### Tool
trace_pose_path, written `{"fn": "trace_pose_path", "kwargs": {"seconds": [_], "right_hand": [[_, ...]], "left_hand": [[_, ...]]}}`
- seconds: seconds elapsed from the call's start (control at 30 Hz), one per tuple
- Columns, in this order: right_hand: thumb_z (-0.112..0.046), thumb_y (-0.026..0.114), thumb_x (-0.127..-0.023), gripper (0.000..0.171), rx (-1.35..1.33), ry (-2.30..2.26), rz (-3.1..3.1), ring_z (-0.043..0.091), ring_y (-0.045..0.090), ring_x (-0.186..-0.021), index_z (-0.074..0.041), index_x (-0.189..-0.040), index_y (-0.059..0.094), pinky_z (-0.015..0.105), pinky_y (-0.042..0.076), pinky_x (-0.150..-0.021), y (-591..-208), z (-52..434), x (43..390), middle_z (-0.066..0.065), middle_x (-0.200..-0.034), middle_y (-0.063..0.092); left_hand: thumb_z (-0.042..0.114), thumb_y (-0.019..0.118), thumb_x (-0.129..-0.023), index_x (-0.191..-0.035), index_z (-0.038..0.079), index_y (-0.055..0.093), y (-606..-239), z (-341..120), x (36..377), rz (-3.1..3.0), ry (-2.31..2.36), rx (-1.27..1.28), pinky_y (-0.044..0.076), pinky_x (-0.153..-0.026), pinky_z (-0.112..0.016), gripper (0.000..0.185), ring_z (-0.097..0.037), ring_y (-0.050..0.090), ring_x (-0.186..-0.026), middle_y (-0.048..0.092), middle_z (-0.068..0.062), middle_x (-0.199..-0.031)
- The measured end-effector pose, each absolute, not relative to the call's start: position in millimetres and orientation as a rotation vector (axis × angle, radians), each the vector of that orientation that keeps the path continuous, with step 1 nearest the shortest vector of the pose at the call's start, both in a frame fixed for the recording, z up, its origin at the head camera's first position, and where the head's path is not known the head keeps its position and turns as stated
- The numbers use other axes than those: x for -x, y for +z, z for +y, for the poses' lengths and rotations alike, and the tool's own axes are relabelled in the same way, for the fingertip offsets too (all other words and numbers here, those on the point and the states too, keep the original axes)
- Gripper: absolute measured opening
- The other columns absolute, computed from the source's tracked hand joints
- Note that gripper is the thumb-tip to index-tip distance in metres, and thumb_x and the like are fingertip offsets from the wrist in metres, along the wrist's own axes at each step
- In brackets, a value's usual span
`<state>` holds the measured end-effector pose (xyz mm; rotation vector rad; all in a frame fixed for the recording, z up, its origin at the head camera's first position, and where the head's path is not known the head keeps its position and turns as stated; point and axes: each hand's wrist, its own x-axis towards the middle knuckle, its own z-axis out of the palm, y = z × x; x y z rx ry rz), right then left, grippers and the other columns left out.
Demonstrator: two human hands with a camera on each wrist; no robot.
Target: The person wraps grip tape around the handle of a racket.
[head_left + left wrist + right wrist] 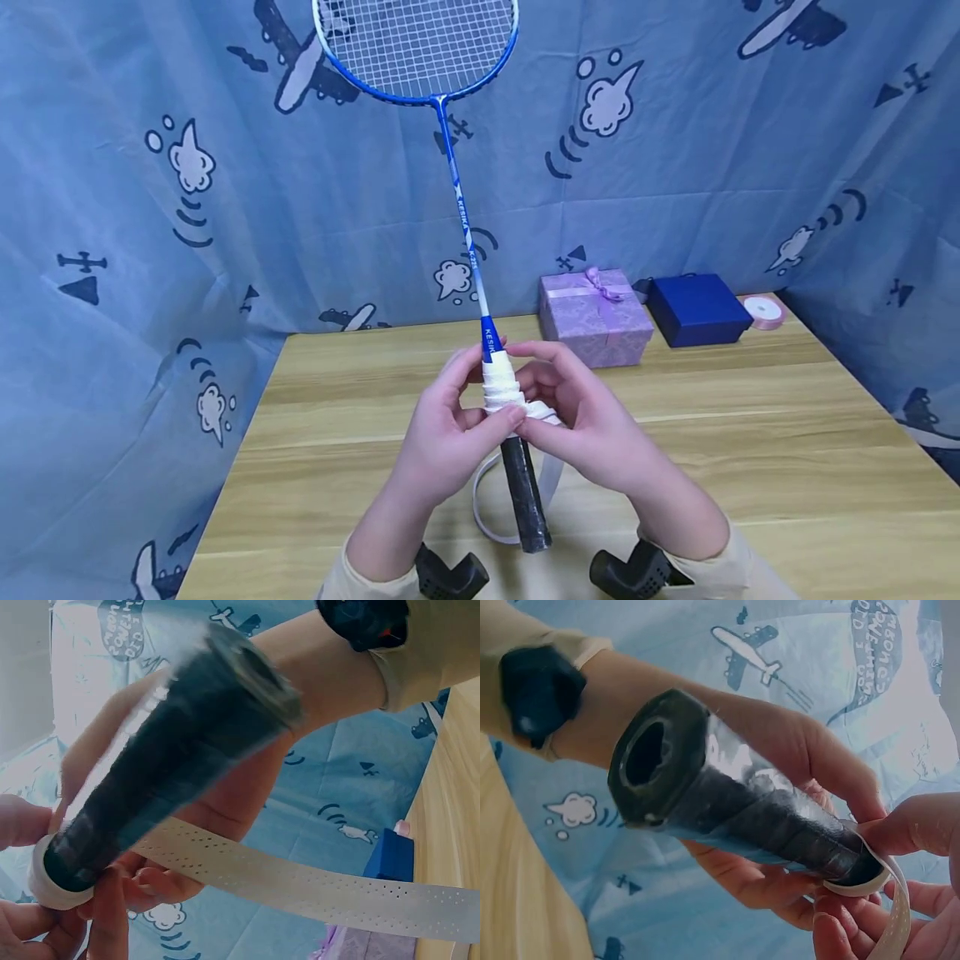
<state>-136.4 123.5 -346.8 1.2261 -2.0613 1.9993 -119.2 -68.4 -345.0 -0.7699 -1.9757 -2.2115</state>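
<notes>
Here, left hand [442, 433] curls round racket [471, 244] handle [524, 492], grip closed on white tape [500, 377] wrapped there; right hand [596, 425] pinches tape, thumb and fingers nearly together. Racket tilted, head [420, 46] up, above counter [337, 467]. Shaft [459, 190] reads KESIKA; smaller code below hard to read. Head cut off at top; several fingertips hidden behind handle.

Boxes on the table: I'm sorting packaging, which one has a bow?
The patterned lilac box, left of the blue box: a purple bow tops it, while the blue one's top is plain.
</notes>
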Motion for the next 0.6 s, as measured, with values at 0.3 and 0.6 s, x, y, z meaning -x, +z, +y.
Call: {"fn": "trace_pose_path", "kwargs": {"seconds": [0.3,0.6], "right_hand": [[0.007,0.065,-0.096,0.058,-1.245,1.999,-2.098,0.021,0.067,-0.100,-0.002,-0.149,0.043,0.026,0.059,-0.085,-347,128,138,0.018,-0.113,0.067],[0.012,0.055,-0.098,0.059,-1.443,2.295,-1.919,0.015,0.070,-0.105,0.001,-0.153,0.036,0.028,0.061,-0.086,-348,132,146,0.005,-0.121,0.072]], "left_hand": [[-0.011,0.068,-0.091,-0.147,0.000,0.052,-345,-71,120,-1.970,-2.213,0.788,0.064,-0.079,-0.039,0.059,-0.027,0.055,-0.115,0.053,-0.017,-0.137],[-0.011,0.061,-0.096,-0.152,-0.007,0.042,-347,-77,124,-1.862,-2.310,0.969,0.061,-0.091,-0.028,0.060,-0.021,0.050,-0.122,0.045,-0.024,-0.148]]}}
